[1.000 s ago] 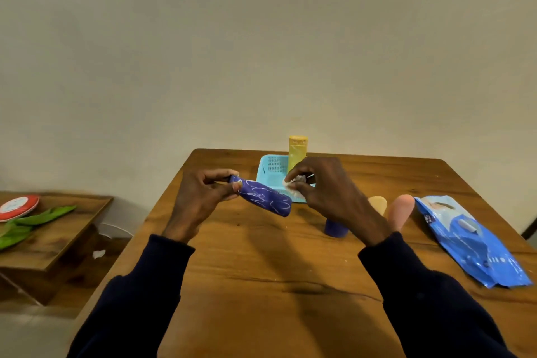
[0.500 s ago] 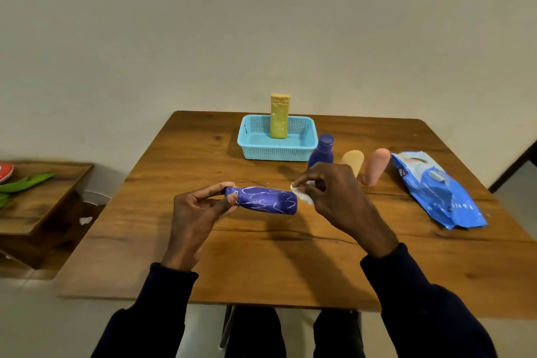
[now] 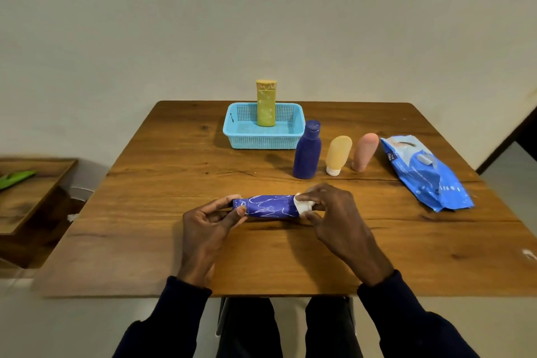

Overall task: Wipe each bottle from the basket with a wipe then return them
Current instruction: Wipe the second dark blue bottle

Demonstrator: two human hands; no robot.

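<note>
Basket (image 3: 261, 141) holds 1 bottle (image 3: 266, 107); left hand (image 3: 203, 229) grips patterned bottle (image 3: 267, 206), right hand (image 3: 337, 218) seemingly wipe (image 3: 303, 206).

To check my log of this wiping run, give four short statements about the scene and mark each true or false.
The left hand holds the patterned purple bottle by one end. True.
The yellow bottle lies flat in the basket. False: it stands upright there.
The right hand pinches a wipe at the bottle's other end. True.
The wipes pack sits in the basket. False: it lies on the table.
</note>
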